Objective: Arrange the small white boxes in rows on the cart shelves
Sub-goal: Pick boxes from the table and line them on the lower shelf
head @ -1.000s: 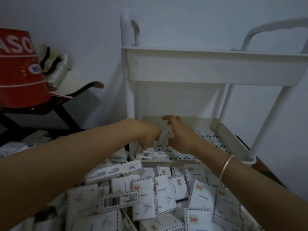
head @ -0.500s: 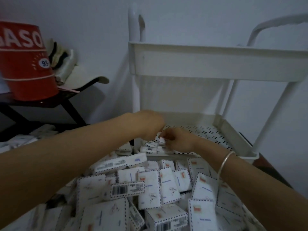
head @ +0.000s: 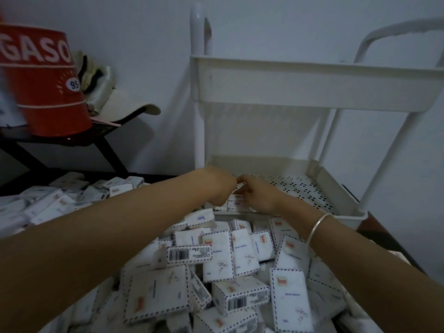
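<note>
A white cart stands ahead with an upper tray [head: 312,85] and a perforated lower shelf [head: 300,186]. My left hand [head: 216,186] and my right hand [head: 257,193] meet at the shelf's front left corner, both pinching a small white box [head: 241,187] with a dashed border. Under my hands a few small white boxes [head: 236,204] lie in a row along the shelf's front edge, partly hidden. A heap of loose small white boxes [head: 228,258] fills the foreground below my forearms.
A red bucket [head: 40,80] with white lettering sits on a dark stand [head: 105,150] at the left, with cloth and a cap [head: 125,104] beside it. More boxes [head: 60,198] lie at the left. A silver bangle [head: 317,224] circles my right wrist.
Both hands dropped from above the shelf to its front left corner and closed together over a box. The camera moved a little nearer and to the left.
</note>
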A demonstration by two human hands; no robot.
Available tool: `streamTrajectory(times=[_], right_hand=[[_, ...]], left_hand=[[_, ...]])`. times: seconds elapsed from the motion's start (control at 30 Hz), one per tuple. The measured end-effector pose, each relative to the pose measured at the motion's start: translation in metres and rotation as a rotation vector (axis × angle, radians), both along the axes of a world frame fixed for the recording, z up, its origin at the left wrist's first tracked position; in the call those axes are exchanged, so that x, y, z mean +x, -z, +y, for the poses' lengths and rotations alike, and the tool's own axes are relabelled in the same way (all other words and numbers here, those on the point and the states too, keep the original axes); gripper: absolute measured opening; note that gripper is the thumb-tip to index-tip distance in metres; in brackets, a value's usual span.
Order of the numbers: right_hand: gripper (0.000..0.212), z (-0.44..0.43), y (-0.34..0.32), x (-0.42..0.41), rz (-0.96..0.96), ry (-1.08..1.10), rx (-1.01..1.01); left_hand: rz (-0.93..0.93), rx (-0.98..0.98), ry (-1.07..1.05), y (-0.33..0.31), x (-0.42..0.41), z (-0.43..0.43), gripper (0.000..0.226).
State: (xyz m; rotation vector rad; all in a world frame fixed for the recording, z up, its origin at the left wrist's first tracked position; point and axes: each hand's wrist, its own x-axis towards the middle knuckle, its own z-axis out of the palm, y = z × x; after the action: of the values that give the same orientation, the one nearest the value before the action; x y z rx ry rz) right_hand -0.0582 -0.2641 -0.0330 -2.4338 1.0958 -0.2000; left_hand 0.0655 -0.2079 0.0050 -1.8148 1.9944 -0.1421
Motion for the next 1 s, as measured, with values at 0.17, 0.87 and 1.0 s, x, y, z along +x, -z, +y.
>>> streamTrajectory(times=[0.17, 0.87, 1.0], right_hand=[[0.065, 0.01, 0.004, 0.0, 0.101, -0.015, -0.152], [0.02, 0.209, 0.014, -0.143, -0.406, 0.155, -0.502], [0.018, 0.213, 0.035, -0.192, -0.262, 0.355, -0.48]], left_hand=[[0.079, -0.029, 0.014, -0.006, -0.001, 0.014, 0.012], [0.511, -0.413, 0.551, 0.056, -0.036, 0.294, 0.021], [0.334, -0.396, 0.526, 0.074, -0.036, 0.3, 0.05]])
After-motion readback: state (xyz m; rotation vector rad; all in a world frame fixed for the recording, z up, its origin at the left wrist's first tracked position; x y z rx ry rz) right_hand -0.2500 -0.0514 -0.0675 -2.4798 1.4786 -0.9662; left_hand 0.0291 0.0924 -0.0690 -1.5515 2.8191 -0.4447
